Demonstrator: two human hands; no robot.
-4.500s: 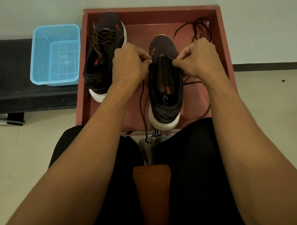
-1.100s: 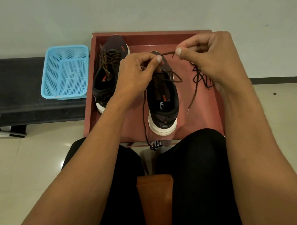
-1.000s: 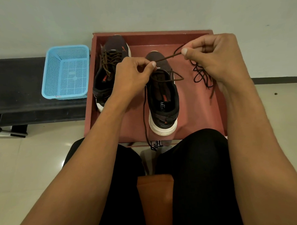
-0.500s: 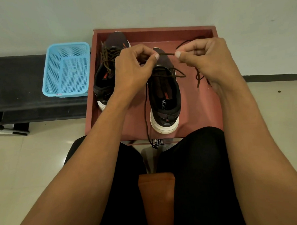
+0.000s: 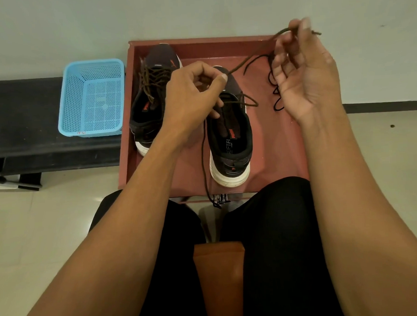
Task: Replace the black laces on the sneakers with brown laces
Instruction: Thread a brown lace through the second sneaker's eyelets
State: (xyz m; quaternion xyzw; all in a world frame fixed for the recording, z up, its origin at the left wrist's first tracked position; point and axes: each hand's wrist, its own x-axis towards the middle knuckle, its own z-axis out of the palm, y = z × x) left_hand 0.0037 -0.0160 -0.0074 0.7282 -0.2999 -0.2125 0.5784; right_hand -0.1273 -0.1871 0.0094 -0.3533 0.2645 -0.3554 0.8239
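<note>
Threading a brown lace [image 5: 248,58] through the front eyelets of the sneaker [image 5: 229,137], centre of the red tray [image 5: 274,155]. Pinched above the toe between thumb and forefinger of the left hand [image 5: 193,98]; pinched again near the tip by the right hand [image 5: 304,74], upper right of the frame, with other fingers loosely curled. Risk of uneven ends if dragged too far right, shortening the end dangling over the tray's near edge. Risk too of snagging the loose black lace [image 5: 275,95] just below. Already laced brown: second sneaker [image 5: 152,95], upper left of the tray.

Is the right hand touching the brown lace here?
Touching. The head view shows the right hand pinching the brown lace near its tip between thumb and forefinger.
</note>
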